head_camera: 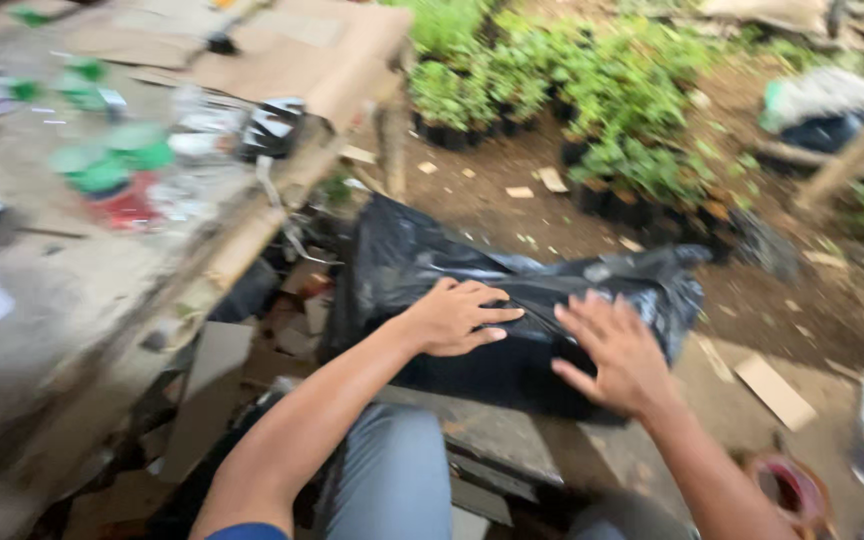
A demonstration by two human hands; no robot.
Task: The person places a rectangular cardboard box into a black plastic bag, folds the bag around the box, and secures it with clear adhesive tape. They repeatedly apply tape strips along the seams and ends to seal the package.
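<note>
Outdoors on bare brown dirt, looks like a garden nursery spot, and everything is a bit motion-blurred. Closest to the camera are the person's knees in grey trousers (pixel 392 480) and two bare forearms reaching forward.

Both hands are on a big black plastic bag (pixel 512 290) that sits right in front of the knees, draped over a grey slab (pixel 497 435), between the table and the open dirt. The left hand (pixel 457 317) is resting on top of the bag with its fingers curled down into the plastic, so it seems to be pinching a fold, though the blur makes it hard to be sure how tight. The right hand (pixel 614 352) is open, fingers spread, palm at the bag's right side, either just touching it or hovering just off it, I can't tell which.

To the left there's a rough table (pixel 72 290) covered in flattened cardboard (pixel 282 50), with green-capped plastic bottles (pixel 112 165) scattered on it. Cardboard scraps (pixel 212 380) are piled under its edge. At the bottom right there's a reddish round container (pixel 790 490), too blurry to name.

Further back, rows of small green seedlings in black pots (pixel 592 110) stand on the dirt, and beyond them to the right a pale sack (pixel 822 100) lies next to a wooden post (pixel 852 160).
</note>
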